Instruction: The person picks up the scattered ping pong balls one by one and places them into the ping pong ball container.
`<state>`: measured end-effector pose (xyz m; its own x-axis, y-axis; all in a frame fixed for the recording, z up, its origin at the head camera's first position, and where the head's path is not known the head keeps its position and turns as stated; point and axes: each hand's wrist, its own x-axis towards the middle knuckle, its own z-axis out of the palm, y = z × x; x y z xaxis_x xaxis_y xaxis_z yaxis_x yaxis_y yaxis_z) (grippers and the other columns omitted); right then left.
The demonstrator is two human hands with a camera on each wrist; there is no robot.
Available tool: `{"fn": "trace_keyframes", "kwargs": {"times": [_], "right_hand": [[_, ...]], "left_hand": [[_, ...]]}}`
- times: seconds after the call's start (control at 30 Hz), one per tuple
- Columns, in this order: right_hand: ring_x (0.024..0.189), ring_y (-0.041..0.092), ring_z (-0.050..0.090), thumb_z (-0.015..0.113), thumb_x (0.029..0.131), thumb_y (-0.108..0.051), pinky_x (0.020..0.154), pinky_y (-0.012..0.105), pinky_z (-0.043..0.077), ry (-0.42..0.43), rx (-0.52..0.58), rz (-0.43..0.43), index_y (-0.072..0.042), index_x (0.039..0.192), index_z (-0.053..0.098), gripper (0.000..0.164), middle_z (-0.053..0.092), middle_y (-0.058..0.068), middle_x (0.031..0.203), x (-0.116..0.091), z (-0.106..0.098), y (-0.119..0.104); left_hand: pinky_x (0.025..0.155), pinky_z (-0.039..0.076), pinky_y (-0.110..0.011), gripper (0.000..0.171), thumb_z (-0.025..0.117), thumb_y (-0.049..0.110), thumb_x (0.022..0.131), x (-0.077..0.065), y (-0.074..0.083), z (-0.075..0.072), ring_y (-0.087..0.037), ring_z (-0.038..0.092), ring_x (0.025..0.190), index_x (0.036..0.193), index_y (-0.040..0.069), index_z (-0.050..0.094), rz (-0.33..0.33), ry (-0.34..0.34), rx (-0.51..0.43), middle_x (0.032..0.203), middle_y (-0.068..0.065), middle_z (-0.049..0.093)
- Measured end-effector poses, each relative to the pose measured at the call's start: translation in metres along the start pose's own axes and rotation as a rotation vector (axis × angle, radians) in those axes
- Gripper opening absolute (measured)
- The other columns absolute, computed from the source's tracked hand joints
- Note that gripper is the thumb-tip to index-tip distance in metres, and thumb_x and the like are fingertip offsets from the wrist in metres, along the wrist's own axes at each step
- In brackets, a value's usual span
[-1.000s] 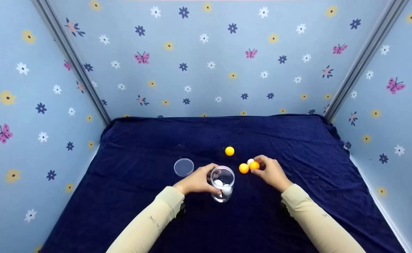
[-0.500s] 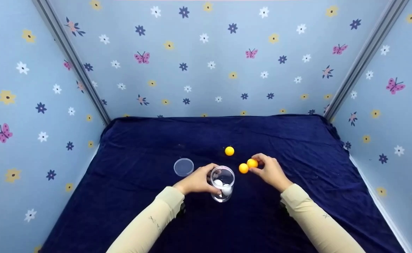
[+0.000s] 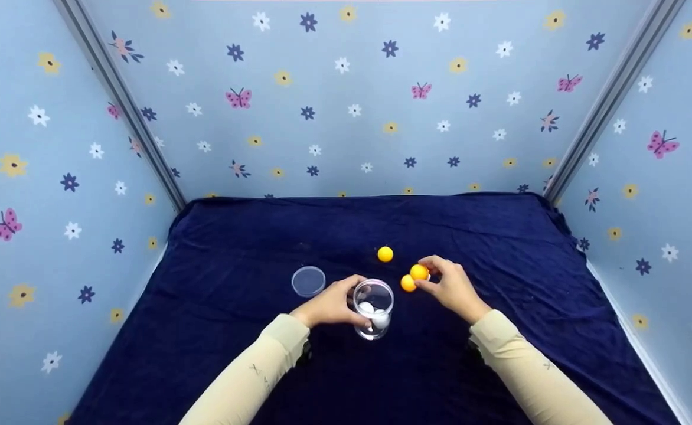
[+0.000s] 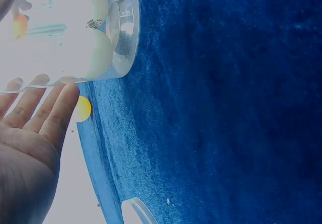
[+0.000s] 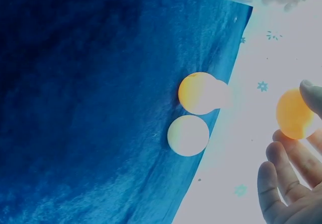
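My left hand (image 3: pixel 337 304) grips a clear plastic jar (image 3: pixel 391 295) around its side; the open mouth faces up. White ping-pong balls (image 4: pixel 88 53) lie at the jar's bottom. My right hand (image 3: pixel 455 290) pinches an orange ping-pong ball (image 5: pixel 293 114) between thumb and fingers, raised off the cloth. Below it, a second orange ball (image 5: pixel 193 93) rests beside a white ball (image 5: pixel 188 136). In the head view that white ball is mostly hidden behind the held one. Farther back sits a third orange ball (image 3: pixel 385 254).
A round clear lid (image 3: pixel 309 281) lies flat on the dark blue cloth (image 3: pixel 251 236), left of the jar. Flower-patterned walls (image 3: pixel 346 106) enclose the table at the back and both sides.
The right hand has raised the orange ball and shifted it slightly left, over the other orange one. The left hand and jar have stayed in place.
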<state>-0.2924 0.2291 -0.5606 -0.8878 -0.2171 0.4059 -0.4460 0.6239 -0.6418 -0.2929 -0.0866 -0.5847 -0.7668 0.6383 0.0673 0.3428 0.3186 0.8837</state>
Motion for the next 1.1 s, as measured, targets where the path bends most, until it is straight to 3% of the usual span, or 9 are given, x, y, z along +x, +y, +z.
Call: {"fn": "trace_keyframes", "kwargs": {"times": [0.13,0.27,0.4,0.6,1.1], "right_hand": [[0.086,0.030,0.070,0.094,0.082,-0.006,0.080,0.034,0.057,0.008,0.007,0.000,-0.003,0.112,0.077,0.034,0.080,0.009,0.100,0.001,0.000,-0.005],[0.088,0.032,0.070,0.094,0.083,-0.005,0.078,0.030,0.056,0.002,0.026,0.000,-0.003,0.112,0.077,0.033,0.080,0.010,0.102,0.001,-0.001,-0.011],[0.091,0.038,0.072,0.093,0.083,-0.004,0.077,0.026,0.055,-0.008,0.045,-0.003,-0.003,0.112,0.077,0.033,0.080,0.011,0.104,0.001,-0.001,-0.014],[0.089,0.036,0.072,0.093,0.083,-0.003,0.073,0.023,0.054,-0.006,0.051,-0.025,-0.002,0.113,0.077,0.035,0.079,0.012,0.102,0.001,-0.001,-0.019],[0.088,0.035,0.071,0.094,0.084,-0.011,0.074,0.025,0.057,-0.013,0.057,-0.077,-0.004,0.115,0.077,0.036,0.079,0.010,0.100,-0.002,0.000,-0.036]], "left_hand": [[0.102,0.061,-0.036,0.079,0.099,0.015,0.074,0.001,0.000,0.000,-0.031,0.076,0.118,0.143,0.005,0.061,0.002,-0.003,-0.009,0.132,-0.011,0.074],[0.101,0.059,-0.030,0.080,0.100,0.016,0.074,0.001,0.001,0.000,-0.030,0.076,0.118,0.143,0.004,0.061,-0.001,-0.003,0.004,0.133,-0.011,0.074],[0.103,0.059,-0.032,0.080,0.100,0.016,0.073,0.002,0.000,0.000,-0.029,0.075,0.119,0.143,0.004,0.061,-0.005,0.000,0.010,0.133,-0.011,0.074],[0.101,0.059,-0.030,0.081,0.100,0.016,0.074,0.001,0.000,0.000,-0.028,0.075,0.119,0.144,0.005,0.061,-0.009,0.003,0.010,0.133,-0.011,0.074],[0.105,0.058,-0.032,0.082,0.100,0.017,0.073,0.001,0.001,0.000,-0.029,0.074,0.121,0.144,0.004,0.060,-0.006,-0.004,0.032,0.134,-0.012,0.074]]}}
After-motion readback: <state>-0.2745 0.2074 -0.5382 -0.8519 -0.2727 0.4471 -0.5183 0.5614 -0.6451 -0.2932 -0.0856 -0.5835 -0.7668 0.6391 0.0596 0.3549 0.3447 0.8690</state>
